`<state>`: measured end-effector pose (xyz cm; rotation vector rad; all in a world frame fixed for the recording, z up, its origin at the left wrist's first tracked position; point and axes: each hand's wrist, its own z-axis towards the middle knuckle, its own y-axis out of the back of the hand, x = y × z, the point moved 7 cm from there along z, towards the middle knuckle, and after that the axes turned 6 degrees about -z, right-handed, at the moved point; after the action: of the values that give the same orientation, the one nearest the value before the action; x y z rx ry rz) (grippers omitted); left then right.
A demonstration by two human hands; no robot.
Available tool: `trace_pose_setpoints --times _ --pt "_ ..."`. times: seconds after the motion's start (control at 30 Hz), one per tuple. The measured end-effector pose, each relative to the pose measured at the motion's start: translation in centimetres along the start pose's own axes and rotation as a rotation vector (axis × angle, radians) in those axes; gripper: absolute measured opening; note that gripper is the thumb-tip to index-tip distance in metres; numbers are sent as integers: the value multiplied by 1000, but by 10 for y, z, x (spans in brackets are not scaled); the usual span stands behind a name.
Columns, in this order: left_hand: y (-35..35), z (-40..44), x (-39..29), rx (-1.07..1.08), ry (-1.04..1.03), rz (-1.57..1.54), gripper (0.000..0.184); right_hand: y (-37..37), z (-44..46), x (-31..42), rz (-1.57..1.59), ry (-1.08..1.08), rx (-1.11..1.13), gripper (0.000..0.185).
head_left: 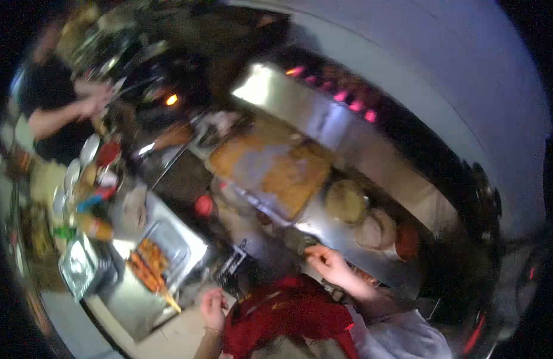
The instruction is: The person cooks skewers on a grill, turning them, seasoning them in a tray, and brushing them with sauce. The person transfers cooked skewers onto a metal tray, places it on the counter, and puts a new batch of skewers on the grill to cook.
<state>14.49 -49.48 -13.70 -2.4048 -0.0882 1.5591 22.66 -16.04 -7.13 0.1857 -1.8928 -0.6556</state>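
Observation:
My left hand (pixel 214 308) is low in the view, in front of the red apron I wear. Its fingers are loosely bent and a little apart, and nothing shows in them. Nearby, grilled skewers (pixel 148 272) with pale sticks lie beside a metal tray (pixel 178 245) on the left counter. My right hand (pixel 329 264) reaches over the front of the steel counter, fingers drawn together. Blur hides what they hold, if anything. Beyond it stand several round containers, among them one with yellowish contents (pixel 346 202) and a pale one (pixel 376 228).
A large orange-brown stained board or tray (pixel 270 170) lies on the counter ahead. Behind it runs a steel hood (pixel 306 107) with glowing burners (pixel 341 96). Bottles and bowls crowd the left, beside a foil container (pixel 84 266). Another person (pixel 61 107) works at the far left.

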Motion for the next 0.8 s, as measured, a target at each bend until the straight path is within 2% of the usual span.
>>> trace_pose_setpoints --times 0.1,0.13,0.17,0.2,0.27,0.33,0.4,0.43,0.47,0.5,0.53,0.6,0.63,0.73,0.8 --pt "-133 55 -66 249 -188 129 20 43 13 0 -5 99 -96 30" --pt "-189 59 -104 303 -374 246 22 56 17 0 19 149 -124 30" --pt "-236 73 -122 418 -462 398 26 73 18 5 10 109 -99 29" --pt "-282 81 -138 439 -452 337 31 84 21 -2 42 116 -110 29" --pt "-367 117 -166 546 -730 499 41 100 28 -19 105 129 -116 29" --pt "-434 152 -184 479 -919 589 44 116 26 -29 123 189 -158 28" --pt "-486 183 -192 234 -1007 1061 42 133 20 -38 113 214 -206 29" --pt "-508 204 -182 219 -868 1289 41 134 19 -49 252 97 -116 29" --pt "-521 224 -170 201 -714 1511 39 140 18 -55 234 126 -137 28" --pt "-528 240 -156 329 -490 1463 41 146 18 -64 218 153 -159 28" --pt "-536 253 -148 336 -436 1472 50 152 18 -72 202 178 -183 27" --pt "-550 231 -153 323 -463 1333 58 158 18 -92 258 156 -250 27" --pt "-551 237 -150 325 -462 1368 63 161 18 -99 282 140 -279 27" --pt "-542 265 -144 214 -552 1499 62 157 25 -115 267 -8 -178 27" --pt "-533 257 -169 249 -512 1558 54 158 27 -112 189 57 -165 28"
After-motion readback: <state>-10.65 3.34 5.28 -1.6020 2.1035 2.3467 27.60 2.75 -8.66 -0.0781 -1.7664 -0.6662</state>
